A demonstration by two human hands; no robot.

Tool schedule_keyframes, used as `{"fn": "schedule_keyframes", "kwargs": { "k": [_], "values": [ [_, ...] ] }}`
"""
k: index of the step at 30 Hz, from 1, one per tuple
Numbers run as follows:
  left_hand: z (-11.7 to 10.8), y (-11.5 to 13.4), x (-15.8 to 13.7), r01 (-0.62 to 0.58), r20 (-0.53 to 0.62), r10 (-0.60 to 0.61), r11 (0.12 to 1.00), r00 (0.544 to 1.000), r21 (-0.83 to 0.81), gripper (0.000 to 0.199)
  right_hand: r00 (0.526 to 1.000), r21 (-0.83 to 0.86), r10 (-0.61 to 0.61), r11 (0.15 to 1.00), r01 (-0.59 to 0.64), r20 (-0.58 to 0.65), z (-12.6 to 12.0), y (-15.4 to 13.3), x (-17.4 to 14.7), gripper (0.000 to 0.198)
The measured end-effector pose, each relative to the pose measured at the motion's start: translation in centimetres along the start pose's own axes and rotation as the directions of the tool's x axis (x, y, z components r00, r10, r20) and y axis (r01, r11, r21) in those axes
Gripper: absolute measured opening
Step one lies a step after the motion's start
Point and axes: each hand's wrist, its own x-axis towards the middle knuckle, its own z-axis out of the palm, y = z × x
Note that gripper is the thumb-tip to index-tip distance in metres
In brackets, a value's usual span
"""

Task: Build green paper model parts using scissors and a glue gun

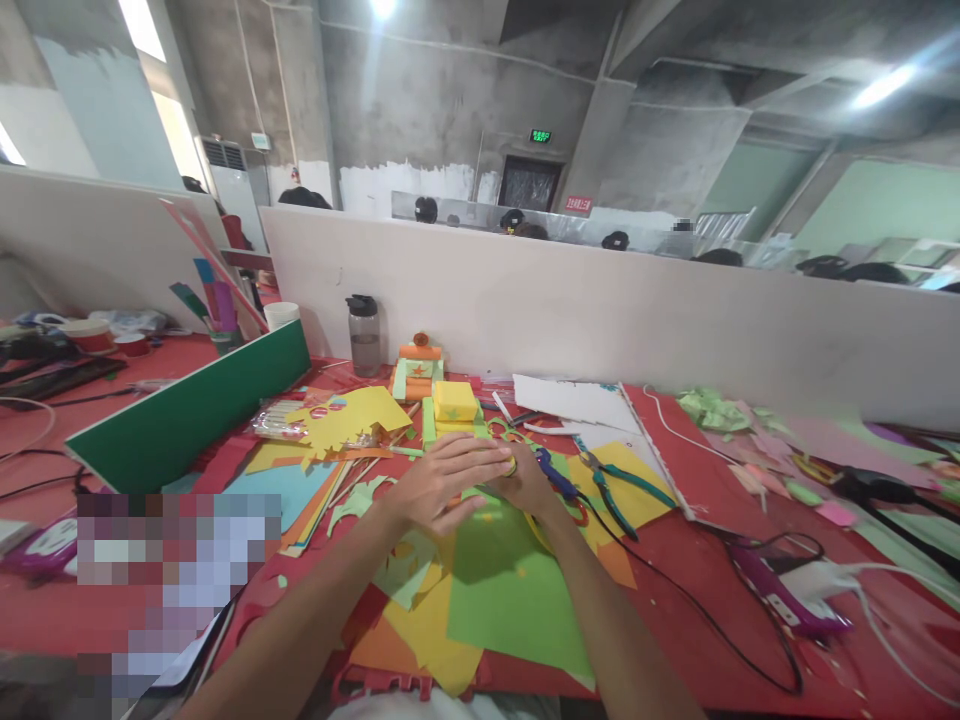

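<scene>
Over the green paper sheet (510, 590), my left hand (442, 485) reaches across to my right hand with its fingers stretched out flat. My right hand (526, 482) is closed, and a small yellow paper piece (511, 466) shows between the two hands. Most of that piece is hidden by the fingers. Just beyond the hands stands a yellow paper box (454, 401) on light green paper. Behind it is an orange and green paper model (418, 372). A blue glue gun (555, 474) lies beside my right hand.
Pliers with teal handles (619, 492) lie on yellow paper at right. A green board (195, 410) stands at left, near a water bottle (364, 336). A purple power strip (791, 595) and cables lie at right. A white partition (525, 300) closes off the back.
</scene>
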Motion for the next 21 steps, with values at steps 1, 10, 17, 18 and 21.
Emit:
{"fn": "schedule_keyframes", "kwargs": {
  "k": [1,10,17,18,21],
  "values": [
    [0.03,-0.02,-0.04,0.0,0.008,0.0,1.0,1.0,-0.002,0.055,1.0,-0.003,-0.004,1.0,0.004,0.002,-0.01,-0.02,0.01,0.015],
    [0.17,-0.07,-0.25,0.022,0.036,-0.02,0.998,0.999,-0.054,0.053,1.0,-0.032,0.018,0.999,-0.018,0.01,0.19,0.07,-0.05,0.015],
    [0.35,-0.08,-0.35,0.011,0.022,-0.009,0.998,1.0,-0.062,0.053,0.999,-0.048,0.034,0.998,-0.033,0.015,0.23,-0.03,-0.06,0.017],
    [0.31,-0.03,-0.3,0.004,0.019,-0.003,0.998,1.0,-0.064,0.054,0.999,-0.044,0.031,0.999,-0.031,0.013,0.21,-0.07,-0.04,0.017],
    [0.12,0.17,-0.1,-0.007,0.014,0.008,0.997,1.0,-0.073,0.054,1.0,-0.027,0.018,0.999,-0.018,0.019,0.14,-0.22,0.03,0.019]
  ]
}}
